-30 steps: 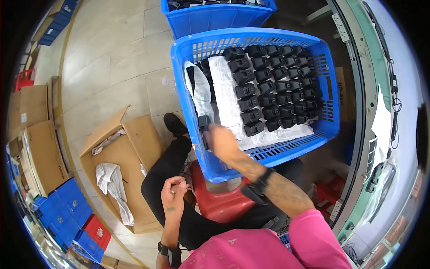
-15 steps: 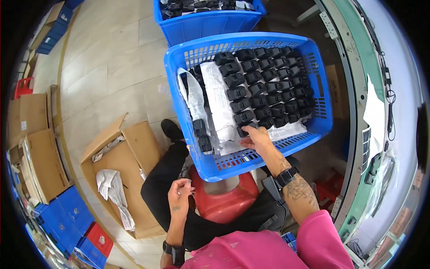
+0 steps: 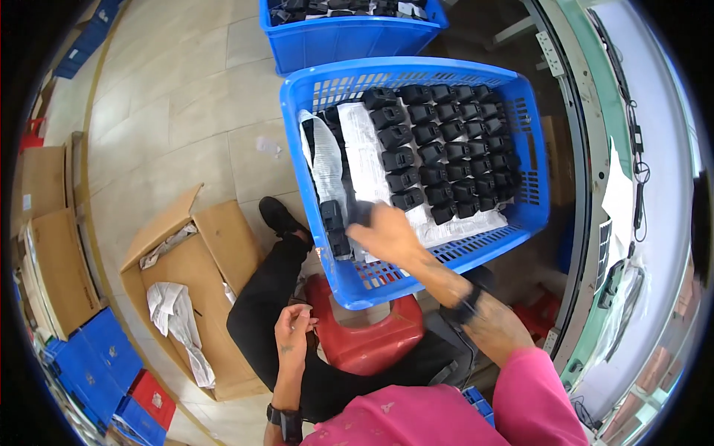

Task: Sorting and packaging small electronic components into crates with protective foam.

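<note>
My right hand reaches into a blue slatted plastic basket and grips a small black plastic device, smeared by motion. It hangs over the left part of the basket, near white paper strips. To its right, several rows of similar black devices stand on white paper. Two more black devices sit by the basket's left wall, beside a loose paper strip. My left hand is held above my lap with fingers curled together; anything in them is hidden.
A second blue bin of black parts stands beyond the basket. Below is a red plastic stool. An open cardboard box with crumpled paper lies at left, past it stacked cartons. A green-edged bench runs along the right.
My right hand has taken the lowest black device from the leftmost row of the main group and carried it left. The left hand has stayed nearly still.
</note>
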Tool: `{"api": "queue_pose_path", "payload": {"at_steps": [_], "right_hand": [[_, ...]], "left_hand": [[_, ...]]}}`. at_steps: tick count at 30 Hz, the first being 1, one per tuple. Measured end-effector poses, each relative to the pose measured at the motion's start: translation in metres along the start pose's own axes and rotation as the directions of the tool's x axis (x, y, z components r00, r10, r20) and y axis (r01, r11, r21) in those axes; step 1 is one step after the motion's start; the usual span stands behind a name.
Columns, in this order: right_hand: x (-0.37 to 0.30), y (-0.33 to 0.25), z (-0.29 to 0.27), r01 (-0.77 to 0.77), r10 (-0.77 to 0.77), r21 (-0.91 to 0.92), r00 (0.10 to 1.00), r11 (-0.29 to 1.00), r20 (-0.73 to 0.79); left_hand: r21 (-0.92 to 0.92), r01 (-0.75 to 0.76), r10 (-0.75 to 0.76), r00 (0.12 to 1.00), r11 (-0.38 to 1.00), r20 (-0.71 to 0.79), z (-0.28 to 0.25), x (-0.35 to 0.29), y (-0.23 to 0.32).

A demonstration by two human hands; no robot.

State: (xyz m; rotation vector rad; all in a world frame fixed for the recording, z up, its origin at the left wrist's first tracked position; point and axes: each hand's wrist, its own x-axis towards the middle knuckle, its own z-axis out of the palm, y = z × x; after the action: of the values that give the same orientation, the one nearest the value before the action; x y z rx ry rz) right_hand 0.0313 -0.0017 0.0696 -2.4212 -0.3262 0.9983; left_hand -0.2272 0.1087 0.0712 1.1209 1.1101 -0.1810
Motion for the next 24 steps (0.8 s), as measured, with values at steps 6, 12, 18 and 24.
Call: {"api": "queue_pose_path", "payload": {"at_steps": [6, 12, 18, 24], "right_hand": [[0.09, -0.026, 0.005, 0.15, -0.162, -0.226, 0.986, 0.963, -0.034], [0.111, -0.005, 0.019, 0.196, -0.121, -0.394, 0.971, 0.898, 0.208], [0.093, -0.011, 0.039, 0.183, -0.213, -0.183, 0.963, 0.966, -0.164], [0.089, -0.013, 0.044, 0.232, -0.267, -0.162, 0.931, 0.959, -0.25]], "left_hand": [[-0.024, -0.004, 0.004, 1.0, 1.0, -0.012, -0.009, -0.002, -0.009], [-0.123, 0.078, -0.081, 0.996, 0.989, -0.021, -0.018, 0.001, -0.024], [-0.122, 0.09, -0.092, 0.996, 0.989, -0.013, -0.011, 0.002, -0.022], [-0.111, 0.083, -0.084, 0.996, 0.99, -0.007, -0.009, 0.002, -0.027]]}}
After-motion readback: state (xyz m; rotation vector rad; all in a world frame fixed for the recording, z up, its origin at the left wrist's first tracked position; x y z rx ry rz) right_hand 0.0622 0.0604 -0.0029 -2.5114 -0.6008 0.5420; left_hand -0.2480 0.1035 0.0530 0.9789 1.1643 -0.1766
